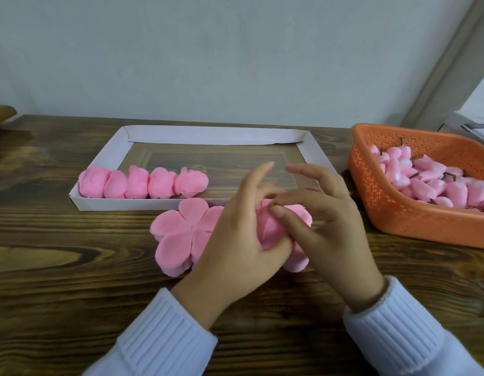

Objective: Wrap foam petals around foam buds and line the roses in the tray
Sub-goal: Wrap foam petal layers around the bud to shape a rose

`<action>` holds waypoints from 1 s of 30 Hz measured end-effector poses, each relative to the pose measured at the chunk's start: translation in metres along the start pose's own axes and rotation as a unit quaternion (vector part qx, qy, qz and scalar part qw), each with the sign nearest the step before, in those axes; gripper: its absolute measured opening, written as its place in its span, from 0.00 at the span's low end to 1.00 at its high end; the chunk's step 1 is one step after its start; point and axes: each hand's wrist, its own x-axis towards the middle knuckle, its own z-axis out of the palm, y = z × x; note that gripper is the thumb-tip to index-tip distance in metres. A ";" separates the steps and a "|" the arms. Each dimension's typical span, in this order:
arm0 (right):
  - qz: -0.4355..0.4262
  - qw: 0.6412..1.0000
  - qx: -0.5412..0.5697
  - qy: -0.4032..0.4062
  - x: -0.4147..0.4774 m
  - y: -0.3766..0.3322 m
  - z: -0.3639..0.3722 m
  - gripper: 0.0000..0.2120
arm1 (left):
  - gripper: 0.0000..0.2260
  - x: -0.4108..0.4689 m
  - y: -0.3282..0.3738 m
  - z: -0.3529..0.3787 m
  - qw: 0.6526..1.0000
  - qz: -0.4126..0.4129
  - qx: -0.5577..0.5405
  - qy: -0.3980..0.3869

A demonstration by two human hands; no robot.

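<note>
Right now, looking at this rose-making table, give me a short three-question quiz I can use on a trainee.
1. Count: how many finished roses lie in the white tray?
2. True or false: the orange basket holding the foam buds sits to the left of the tray.
3. Multiple choice: where is the stack of flat petals? A) inside the tray; B) on the table just in front of the tray, partly under the hands; C) in the basket.

Key:
1. Five, in a row at the tray's left end.
2. False; it sits to the right.
3. B. The left hand and right hand are wrapping a rose over it.
</note>
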 end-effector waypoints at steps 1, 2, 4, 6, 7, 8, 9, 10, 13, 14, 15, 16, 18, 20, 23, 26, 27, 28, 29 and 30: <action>-0.005 1.000 0.003 -0.017 0.003 -0.003 -0.001 0.08 | 0.35 0.002 0.000 -0.001 1.000 -0.011 -0.019 0.001; -0.012 0.999 0.006 -0.031 0.007 -0.006 -0.002 0.07 | 0.34 0.004 -0.001 -0.001 0.999 -0.021 -0.037 0.002; -0.013 0.999 0.023 -0.044 0.013 -0.009 -0.001 0.07 | 0.33 0.008 -0.002 -0.001 0.997 -0.044 -0.070 0.007; 0.016 0.997 0.064 -0.035 0.017 -0.007 0.003 0.07 | 0.31 0.009 -0.005 -0.001 0.990 -0.083 -0.113 0.019; 0.036 0.995 0.092 -0.024 0.018 -0.005 0.006 0.06 | 0.30 0.009 -0.008 0.000 0.986 -0.102 -0.128 0.025; 0.056 0.990 0.127 -0.010 0.017 -0.002 0.008 0.05 | 0.30 0.009 -0.011 -0.001 0.984 -0.114 -0.131 0.028; 0.074 0.983 0.167 0.003 0.016 0.001 0.010 0.05 | 0.28 0.008 -0.013 -0.001 0.985 -0.116 -0.124 0.026; 0.089 0.975 0.203 0.015 0.015 0.004 0.011 0.06 | 0.26 0.008 -0.015 -0.001 0.986 -0.111 -0.119 0.021; 0.105 0.962 0.251 0.029 0.013 0.008 0.013 0.09 | 0.22 0.009 -0.018 0.000 0.985 -0.107 -0.132 0.026; 0.106 0.960 0.258 0.031 0.012 0.009 0.014 0.08 | 0.22 0.009 -0.019 0.000 0.985 -0.106 -0.134 0.031; 0.107 0.958 0.264 0.034 0.011 0.009 0.015 0.06 | 0.23 0.009 -0.019 0.000 0.986 -0.103 -0.130 0.035; 0.107 0.957 0.267 0.038 0.010 0.009 0.016 0.05 | 0.24 0.009 -0.019 0.001 0.987 -0.097 -0.120 0.039; 0.110 0.957 0.263 0.048 0.009 0.009 0.017 0.05 | 0.25 0.008 -0.019 0.002 0.992 -0.080 -0.090 0.049; 0.145 0.943 0.293 0.054 0.008 0.009 0.017 0.10 | 0.26 0.007 -0.019 0.005 0.994 -0.059 -0.054 0.070; 0.268 0.831 0.488 0.001 0.007 0.008 0.015 0.07 | 0.24 0.007 -0.019 0.005 0.989 -0.040 -0.051 0.133; 0.352 0.715 0.591 -0.121 0.007 0.006 0.013 0.06 | 0.20 0.008 -0.017 0.000 0.975 -0.020 -0.054 0.216; 0.365 0.696 0.598 -0.155 0.008 0.005 0.013 0.07 | 0.20 0.008 -0.017 -0.001 0.971 -0.007 -0.048 0.234; 0.370 0.682 0.605 -0.180 0.007 0.004 0.013 0.08 | 0.19 0.008 -0.016 -0.002 0.969 0.006 -0.043 0.244; 0.371 0.670 0.613 -0.195 0.007 0.003 0.013 0.08 | 0.19 0.008 -0.016 -0.002 0.968 0.019 -0.039 0.248; 0.368 0.661 0.622 -0.201 0.007 0.002 0.014 0.09 | 0.20 0.008 -0.015 -0.002 0.968 0.029 -0.036 0.246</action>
